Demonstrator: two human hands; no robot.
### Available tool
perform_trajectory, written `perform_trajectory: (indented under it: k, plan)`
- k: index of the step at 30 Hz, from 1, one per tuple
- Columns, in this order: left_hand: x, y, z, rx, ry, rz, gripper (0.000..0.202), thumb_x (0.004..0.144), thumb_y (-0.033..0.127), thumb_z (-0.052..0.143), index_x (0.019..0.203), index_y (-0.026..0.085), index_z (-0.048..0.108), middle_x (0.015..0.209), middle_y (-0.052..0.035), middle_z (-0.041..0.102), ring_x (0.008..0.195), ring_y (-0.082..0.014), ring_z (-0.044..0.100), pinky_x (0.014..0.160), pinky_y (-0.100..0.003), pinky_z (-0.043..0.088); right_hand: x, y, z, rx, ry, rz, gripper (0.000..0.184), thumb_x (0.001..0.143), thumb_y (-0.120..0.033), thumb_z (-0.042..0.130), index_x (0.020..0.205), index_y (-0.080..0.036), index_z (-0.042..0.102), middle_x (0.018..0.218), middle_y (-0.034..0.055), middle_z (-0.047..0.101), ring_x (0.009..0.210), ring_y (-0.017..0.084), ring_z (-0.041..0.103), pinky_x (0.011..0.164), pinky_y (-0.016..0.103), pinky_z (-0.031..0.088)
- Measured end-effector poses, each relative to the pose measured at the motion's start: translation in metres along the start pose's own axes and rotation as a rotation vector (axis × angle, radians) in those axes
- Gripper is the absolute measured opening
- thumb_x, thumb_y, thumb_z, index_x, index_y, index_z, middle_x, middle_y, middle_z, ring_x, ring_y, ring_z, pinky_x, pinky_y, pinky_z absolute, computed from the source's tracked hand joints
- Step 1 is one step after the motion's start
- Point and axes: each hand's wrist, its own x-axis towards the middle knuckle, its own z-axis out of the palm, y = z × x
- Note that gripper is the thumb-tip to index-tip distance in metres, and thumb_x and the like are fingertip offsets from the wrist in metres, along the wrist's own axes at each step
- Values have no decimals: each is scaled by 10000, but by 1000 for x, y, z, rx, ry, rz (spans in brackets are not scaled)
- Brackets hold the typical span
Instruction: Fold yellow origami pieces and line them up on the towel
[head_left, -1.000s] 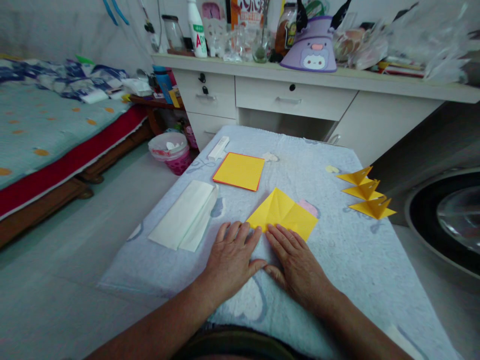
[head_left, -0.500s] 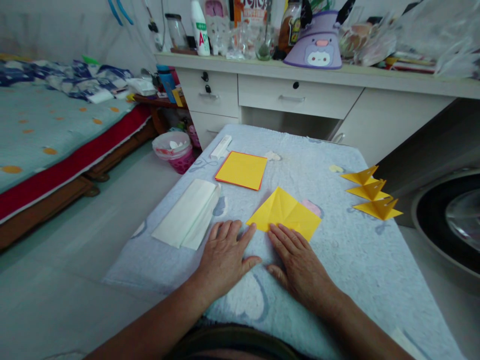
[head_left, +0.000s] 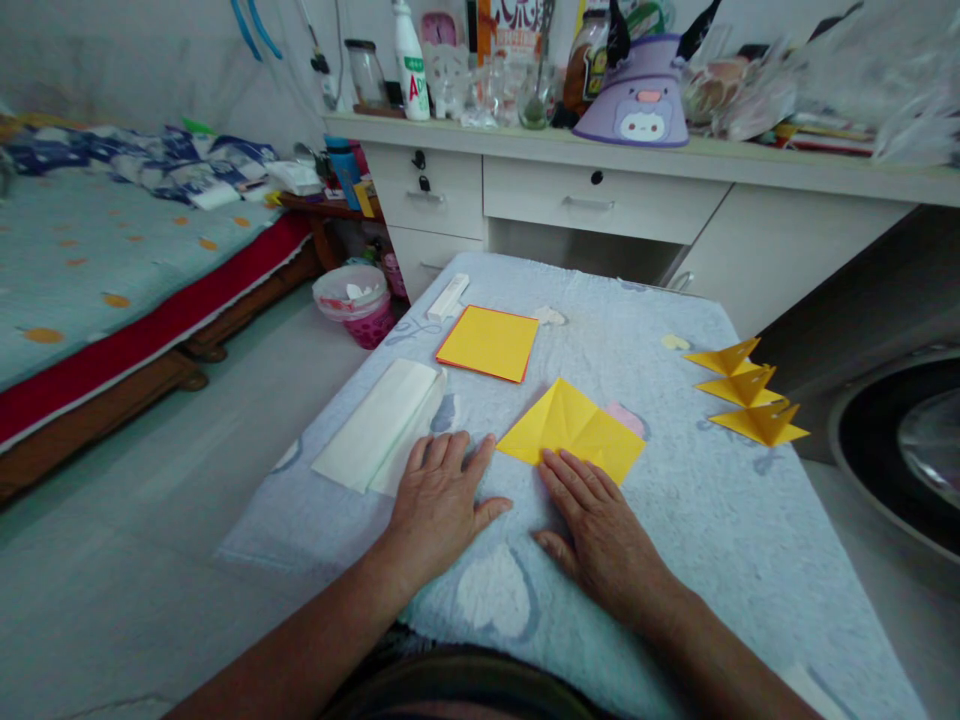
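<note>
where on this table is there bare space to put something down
Bare cloth lies right of the right hand, between the creased yellow sheet and the three folded pieces; also the far strip right of the yellow stack. Crowded: the left side, where the left hand sits beside the white folded paper.

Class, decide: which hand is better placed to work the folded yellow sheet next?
Probably the right. The right hand lies flat, fingertips on the near edge of the folded yellow sheet; the left hand rests on the blue cloth beside it.
</note>
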Motion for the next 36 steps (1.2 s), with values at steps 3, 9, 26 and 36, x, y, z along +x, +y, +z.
perform_trajectory:
  k: [3,9,26,36]
  plan:
    - [-2,-2,-1,7,31,-31,694,849,584,580,1389,167,459,1277,-148,544,1168,-334,466,1026,-500,332,0,0,1,6,10,0,644,920,-482,494,1460,-144,395,1546,99,351,1413,277,327,1137,491,309]
    - [-12,17,2,-112,82,151,396,913,377,560,1252,172,560,1297,-95,588,1132,-270,520,1014,-437,371,0,0,1,25,50,-10,623,901,-444,542,1436,-148,429,1528,110,385,1401,279,344,1136,482,303]
    - [6,29,15,-197,22,160,406,897,217,523,1295,140,518,1301,-87,579,1220,-241,492,1090,-400,358,14,-10,-9,3,40,70,590,917,-552,470,1416,-237,475,1405,92,526,1274,302,431,1083,477,293]
    - [7,32,10,-130,8,158,395,899,214,515,1286,136,537,1268,-112,596,1182,-263,514,1028,-425,403,-20,20,-11,-140,35,-22,660,915,-638,401,1474,-288,375,1532,38,390,1358,351,339,1110,560,202]
